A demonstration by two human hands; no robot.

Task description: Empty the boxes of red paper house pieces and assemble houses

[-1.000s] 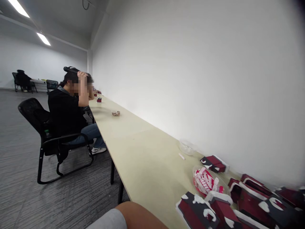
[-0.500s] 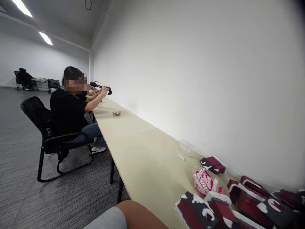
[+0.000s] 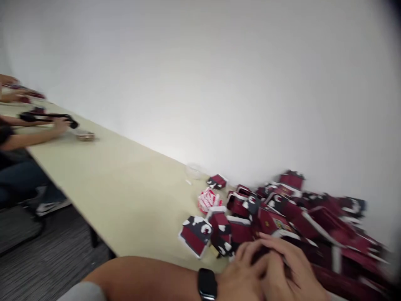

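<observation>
Though blur smears this shot, the left hand (image 3: 241, 278), black smartwatch (image 3: 206, 285) on its wrist, and the right hand (image 3: 286, 271) are pressed together, fingers overlapping, right at the near edge of a heap of dark red and black paper houses (image 3: 282, 217), and whether they're pinching anything, I can't tell! Just beside the heap sits a clear bowl of red-and-white strips (image 3: 208, 200) on the cream table (image 3: 125, 196), while far down on the left a co-worker's hand (image 3: 59, 125) grips a black head strap (image 3: 46, 118).
</observation>
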